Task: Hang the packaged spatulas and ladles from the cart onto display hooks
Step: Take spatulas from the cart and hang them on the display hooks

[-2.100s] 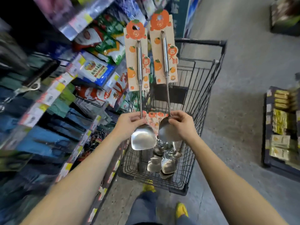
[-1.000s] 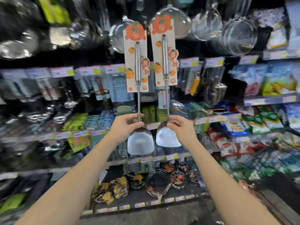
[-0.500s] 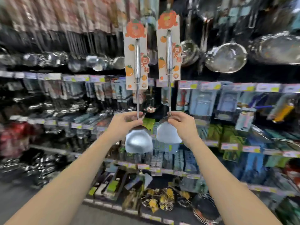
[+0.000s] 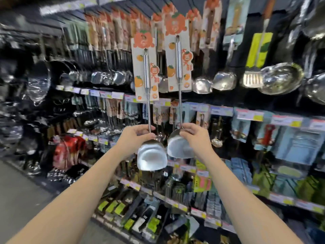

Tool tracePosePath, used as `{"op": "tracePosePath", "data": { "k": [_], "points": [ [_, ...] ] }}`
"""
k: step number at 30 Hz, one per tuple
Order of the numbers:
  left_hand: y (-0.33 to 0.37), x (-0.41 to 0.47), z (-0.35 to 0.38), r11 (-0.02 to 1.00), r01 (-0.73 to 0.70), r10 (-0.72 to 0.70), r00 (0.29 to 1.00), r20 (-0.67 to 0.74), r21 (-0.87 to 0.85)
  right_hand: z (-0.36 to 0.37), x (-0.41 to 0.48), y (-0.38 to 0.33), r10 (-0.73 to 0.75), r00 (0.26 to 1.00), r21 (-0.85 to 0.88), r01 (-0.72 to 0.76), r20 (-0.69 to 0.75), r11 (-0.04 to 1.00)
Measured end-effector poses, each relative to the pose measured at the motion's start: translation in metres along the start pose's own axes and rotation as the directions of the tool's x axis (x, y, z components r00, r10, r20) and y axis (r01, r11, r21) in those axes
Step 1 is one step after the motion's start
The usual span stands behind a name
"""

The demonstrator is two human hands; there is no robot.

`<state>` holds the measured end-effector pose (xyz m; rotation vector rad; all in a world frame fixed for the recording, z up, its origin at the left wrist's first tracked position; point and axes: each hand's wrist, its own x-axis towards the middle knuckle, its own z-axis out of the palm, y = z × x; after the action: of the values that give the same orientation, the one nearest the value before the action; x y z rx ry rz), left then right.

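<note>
Head view: gripping left spatula (image 4: 151, 155) at the neck with left hand (image 4: 135, 136); pinching right spatula (image 4: 179, 147) at the neck with right hand (image 4: 196, 138). Held upright, blades down, cards (image 4: 145, 71) topmost, presumably so hanger holes meet hooks. Raised before matching hung row (image 4: 121, 32); not hooked yet.

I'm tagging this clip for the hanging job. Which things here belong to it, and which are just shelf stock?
Job: left spatula, held up; right spatula, held up; hanging row of matching orange cards, likely their spot.
Just stock: metal bowl; blue packs; red bags; price tags.
</note>
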<state>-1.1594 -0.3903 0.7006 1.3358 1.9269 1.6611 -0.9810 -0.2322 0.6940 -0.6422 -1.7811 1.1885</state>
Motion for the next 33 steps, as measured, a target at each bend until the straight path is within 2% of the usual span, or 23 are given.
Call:
{"op": "tracePosePath", "data": {
  "k": [7, 11, 15, 22, 33],
  "points": [
    [-0.034, 0.078, -0.073, 0.998, -0.025, 0.027, 0.999, -0.039, 0.053, 0.084, 0.079, 0.003, -0.02, 0.999, 0.023, 0.019, 0.035, 1.0],
    [-0.046, 0.116, -0.108, 0.996, -0.063, 0.065, 0.997, -0.031, 0.062, 0.12, 0.114, 0.002, -0.013, 1.0, 0.085, 0.012, 0.009, 0.996],
    [-0.057, 0.15, -0.132, 0.997, -0.063, 0.065, 0.998, -0.028, 0.052, 0.149, 0.142, 0.003, -0.041, 0.999, 0.038, 0.042, -0.03, 0.998],
    [-0.09, 0.216, -0.183, 0.985, -0.166, 0.163, 0.985, 0.05, 0.042, 0.206, 0.188, 0.004, -0.058, 0.994, -0.055, 0.053, -0.095, 0.997],
    [-0.127, 0.324, -0.255, 0.964, -0.264, 0.258, 0.928, 0.27, -0.015, 0.3, 0.233, -0.012, -0.047, 0.96, -0.021, 0.043, -0.275, 0.999]
  ]
}}
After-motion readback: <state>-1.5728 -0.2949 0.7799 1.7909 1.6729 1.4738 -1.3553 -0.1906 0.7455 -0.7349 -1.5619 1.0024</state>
